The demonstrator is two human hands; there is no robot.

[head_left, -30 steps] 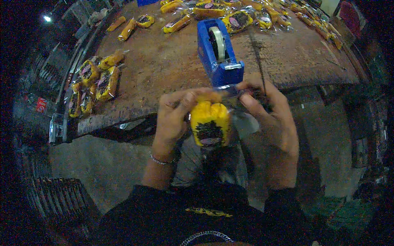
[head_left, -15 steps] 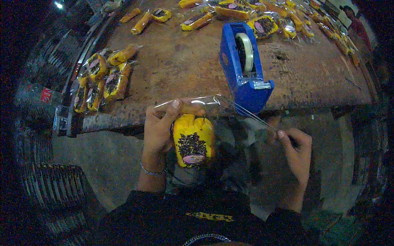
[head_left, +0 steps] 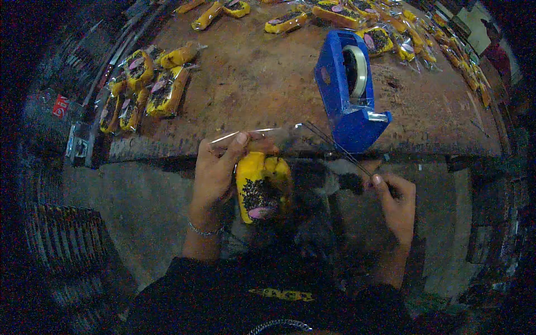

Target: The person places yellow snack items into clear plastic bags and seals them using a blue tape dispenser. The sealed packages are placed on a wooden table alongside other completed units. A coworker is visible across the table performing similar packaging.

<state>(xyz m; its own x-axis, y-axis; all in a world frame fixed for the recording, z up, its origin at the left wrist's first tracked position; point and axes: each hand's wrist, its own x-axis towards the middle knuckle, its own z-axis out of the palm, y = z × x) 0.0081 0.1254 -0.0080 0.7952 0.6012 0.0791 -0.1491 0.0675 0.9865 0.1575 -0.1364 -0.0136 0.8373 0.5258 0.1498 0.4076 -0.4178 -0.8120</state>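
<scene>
My left hand (head_left: 219,167) pinches the folded upper part of a clear plastic wrapper (head_left: 259,134), thumb on top. From it hangs a yellow bread (head_left: 258,187) with dark sprinkles and a pink oval label, just below the table's near edge. My right hand (head_left: 393,201) is closed around the end of a pair of thin, long tweezers (head_left: 340,148). Their two slim prongs slant up and left, the tips by the wrapper's right end. Whether the tips grip the plastic, I cannot tell. Behind the prongs stands a blue tape dispenser (head_left: 352,92) with a clear roll.
Several wrapped breads (head_left: 148,86) lie grouped at the left of the worn wooden table (head_left: 251,84). More wrapped breads (head_left: 335,14) are spread along the far side and far right. A person in a red top (head_left: 497,58) is at the far right.
The view has shifted, so the table, breads and dispenser appear slightly higher and farther right. Both hands keep their holds; the tweezer tips stay by the wrapper's right end.
</scene>
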